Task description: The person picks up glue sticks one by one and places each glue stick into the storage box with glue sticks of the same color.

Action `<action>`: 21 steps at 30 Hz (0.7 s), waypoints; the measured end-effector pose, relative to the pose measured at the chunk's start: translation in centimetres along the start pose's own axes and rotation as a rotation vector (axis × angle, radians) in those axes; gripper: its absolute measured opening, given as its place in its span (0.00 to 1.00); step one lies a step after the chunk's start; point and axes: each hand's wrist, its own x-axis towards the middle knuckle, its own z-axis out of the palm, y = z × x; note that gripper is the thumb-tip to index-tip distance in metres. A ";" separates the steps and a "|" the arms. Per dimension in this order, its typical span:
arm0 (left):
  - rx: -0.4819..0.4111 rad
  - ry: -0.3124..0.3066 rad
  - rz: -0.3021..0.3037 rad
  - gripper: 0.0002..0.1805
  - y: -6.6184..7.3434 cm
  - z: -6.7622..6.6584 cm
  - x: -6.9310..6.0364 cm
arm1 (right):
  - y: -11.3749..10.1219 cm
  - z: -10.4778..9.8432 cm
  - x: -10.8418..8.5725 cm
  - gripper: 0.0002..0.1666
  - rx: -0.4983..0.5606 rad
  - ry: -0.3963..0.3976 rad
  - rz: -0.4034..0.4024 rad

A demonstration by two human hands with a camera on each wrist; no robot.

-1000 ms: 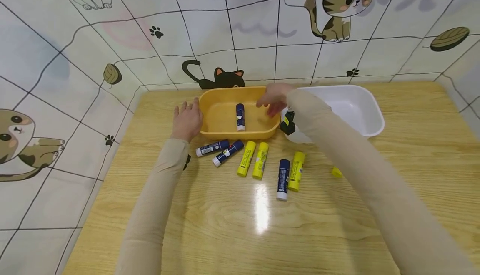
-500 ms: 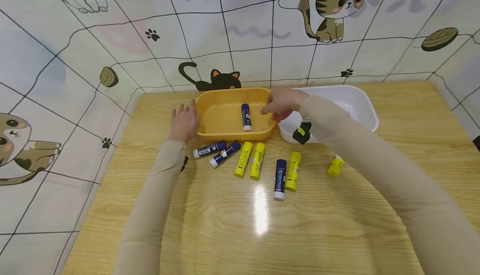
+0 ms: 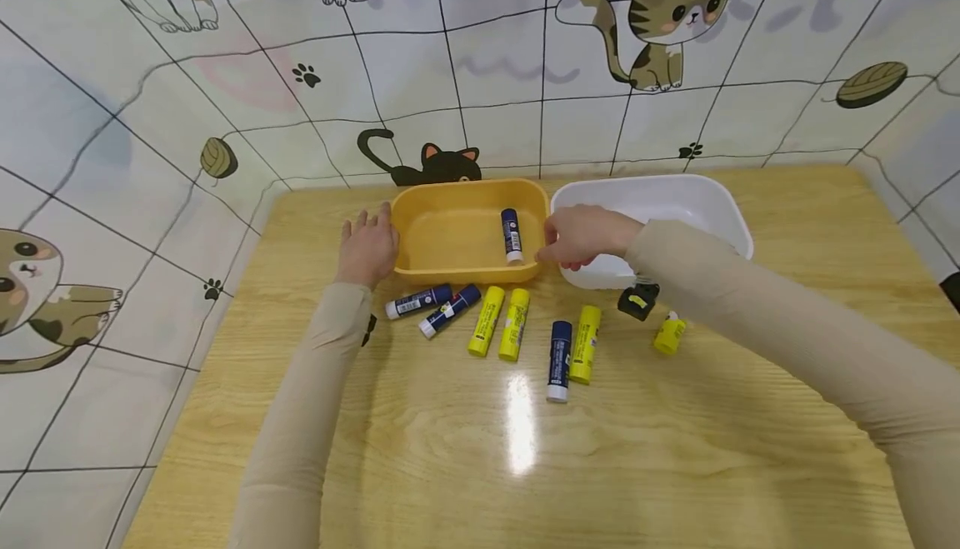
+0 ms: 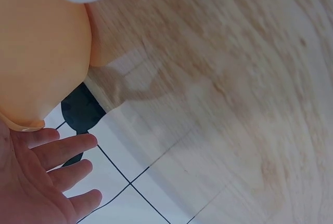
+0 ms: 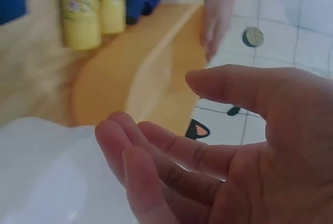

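Yellow-orange plastic basin with rounded corners [image 3: 465,272] sits at the back of the pale wood table [image 3: 450,449]; oblong white basin [image 3: 697,209] just beside it, to the right. Dark-blue cylindrical tube with a white end [image 3: 512,235] lies inside the yellow-orange basin, near its right wall, white end toward the person.

Left hand [image 3: 367,251] at that basin's left end, touching the rim; fingers [image 4: 67,151] straight and spread. Right hand [image 3: 588,234] above the white basin's left end, fingertips close to the neighbouring rim, contact unclear; fingers loosely bent, thumb [image 5: 223,86] apart, nothing held.

In front, left to right: two dark-blue tubes [image 3: 417,301], aslant; two bright yellow cylindrical tubes [image 3: 487,321]; a dark-blue tube [image 3: 559,361] alongside a yellow one [image 3: 585,344]. Another yellow tube [image 3: 670,334] lies near the right sleeve [image 3: 757,316].
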 end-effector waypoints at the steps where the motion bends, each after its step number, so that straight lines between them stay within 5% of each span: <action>1: 0.003 -0.001 0.001 0.30 0.0 0.0 0.0 | 0.3 0.3 -0.4 0.16 -0.013 -0.001 -0.005; 8: 0.019 0.021 0.003 0.29 0.0 0.0 -0.2 | 2.5 2.1 -3.0 0.16 -0.106 0.016 -0.027; 21: 0.016 0.001 0.002 0.30 0.0 -0.1 -0.1 | 6.6 3.5 -6.3 0.12 -0.093 0.011 -0.077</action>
